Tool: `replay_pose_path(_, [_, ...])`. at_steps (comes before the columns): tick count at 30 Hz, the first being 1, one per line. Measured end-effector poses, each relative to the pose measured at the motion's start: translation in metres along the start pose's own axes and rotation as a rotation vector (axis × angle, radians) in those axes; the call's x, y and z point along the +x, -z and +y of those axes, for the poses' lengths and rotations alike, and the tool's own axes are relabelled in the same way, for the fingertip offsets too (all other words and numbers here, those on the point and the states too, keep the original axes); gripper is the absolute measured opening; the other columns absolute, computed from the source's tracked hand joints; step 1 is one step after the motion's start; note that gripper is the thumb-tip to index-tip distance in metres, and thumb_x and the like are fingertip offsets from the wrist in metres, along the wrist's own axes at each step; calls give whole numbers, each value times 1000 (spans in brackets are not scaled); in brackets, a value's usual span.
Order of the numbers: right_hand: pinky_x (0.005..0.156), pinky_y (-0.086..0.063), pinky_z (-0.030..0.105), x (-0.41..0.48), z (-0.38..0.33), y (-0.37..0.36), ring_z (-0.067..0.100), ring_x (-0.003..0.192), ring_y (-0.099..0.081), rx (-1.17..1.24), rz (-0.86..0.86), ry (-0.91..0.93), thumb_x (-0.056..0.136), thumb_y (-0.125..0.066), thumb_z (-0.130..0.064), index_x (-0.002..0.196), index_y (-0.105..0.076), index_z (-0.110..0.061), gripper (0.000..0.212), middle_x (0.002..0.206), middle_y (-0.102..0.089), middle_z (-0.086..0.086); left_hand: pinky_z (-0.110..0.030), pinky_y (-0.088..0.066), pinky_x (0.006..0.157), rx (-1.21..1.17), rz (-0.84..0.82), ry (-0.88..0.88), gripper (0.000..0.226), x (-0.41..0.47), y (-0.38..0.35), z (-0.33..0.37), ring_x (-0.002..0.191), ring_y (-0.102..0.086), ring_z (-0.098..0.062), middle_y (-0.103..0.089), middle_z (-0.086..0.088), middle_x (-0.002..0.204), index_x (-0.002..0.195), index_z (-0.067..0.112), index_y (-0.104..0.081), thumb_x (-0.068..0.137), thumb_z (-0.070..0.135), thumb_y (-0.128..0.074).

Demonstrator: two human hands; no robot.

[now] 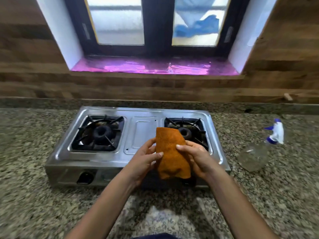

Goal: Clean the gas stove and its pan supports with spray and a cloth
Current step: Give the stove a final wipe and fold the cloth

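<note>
Orange cloth (170, 152); steel-grey stove (138, 133); speckled granite counter (34, 187); pink sill (155, 68).

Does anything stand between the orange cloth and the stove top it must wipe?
Nothing visible does. The left hand and right hand hold the orange cloth over the steel stove top; the spray bottle sits aside, right.

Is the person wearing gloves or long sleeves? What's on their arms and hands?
No gloves and no sleeves show. The left hand and right hand are bare, and so are both forearms, right down to the bottom of the picture. No watch, ring or bracelet shows. A strip of dark blue clothing peeks in at the bottom edge.
</note>
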State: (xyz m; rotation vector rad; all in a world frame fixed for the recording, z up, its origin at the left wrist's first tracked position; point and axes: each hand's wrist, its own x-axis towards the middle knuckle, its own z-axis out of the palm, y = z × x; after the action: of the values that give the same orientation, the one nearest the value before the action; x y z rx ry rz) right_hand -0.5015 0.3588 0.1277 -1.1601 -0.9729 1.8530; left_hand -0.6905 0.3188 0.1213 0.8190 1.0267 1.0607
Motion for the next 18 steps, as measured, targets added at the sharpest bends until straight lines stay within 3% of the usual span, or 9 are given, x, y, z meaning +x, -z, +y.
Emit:
replay_pose_path(2, [72, -56, 35, 21, -9, -30, 26, 87, -69, -101, 55, 66, 85, -68, -9, 104, -67, -8, 19, 98, -73, 13, -27, -52, 77, 127, 91, -56, 36, 6, 25, 11, 104, -65, -22, -68, -3, 112, 117, 25, -60, 85, 9, -67])
replay_pose_path(5, [67, -49, 33, 59, -19, -67, 12, 72, -62, -510, 214, 398, 85, -68, -15, 85, -69, -14, 2, 80, -71, 4, -28, -49, 87, 611, 370, -209, 33, 20, 76, 23, 110, -60, -21, -64, -2, 113, 119, 18, -61, 87, 15, -68])
replay_pose_path(8, [66, -48, 34, 90, -20, -97, 17, 72, -65, -910, 256, 581, 86, -66, -30, 88, -72, -15, 17, 78, -71, 3, -38, -42, 103, 1168, 546, -282, 42, 24, 123, 26, 125, -52, -25, -58, -7, 133, 130, 11, -58, 90, 23, -63])
replay_pose_path(11, [75, -48, 37, 116, -1, -119, 30, 92, -64, -1207, 136, 490, 94, -55, -37, 99, -70, -14, 28, 98, -70, 12, -44, -23, 116, 1374, 524, -187, 45, 26, 152, 25, 145, -26, -23, -40, -4, 152, 139, 16, -51, 96, 32, -52])
replay_pose_path(14, [86, -44, 37, 139, 29, -125, 35, 114, -54, -1472, 72, 378, 95, -49, -35, 123, -58, -16, 36, 128, -58, 12, -45, -10, 119, 1498, 437, -124, 49, 28, 169, 20, 150, -11, -17, -24, 3, 160, 146, 23, -42, 100, 38, -43])
replay_pose_path(18, [93, -42, 44, 169, 46, -125, 32, 122, -41, -1740, 193, 353, 94, -48, -37, 142, -41, -25, 50, 138, -44, 7, -46, -6, 119, 1553, 275, -107, 48, 29, 180, 15, 150, -4, -14, -15, 6, 162, 148, 30, -36, 101, 41, -38])
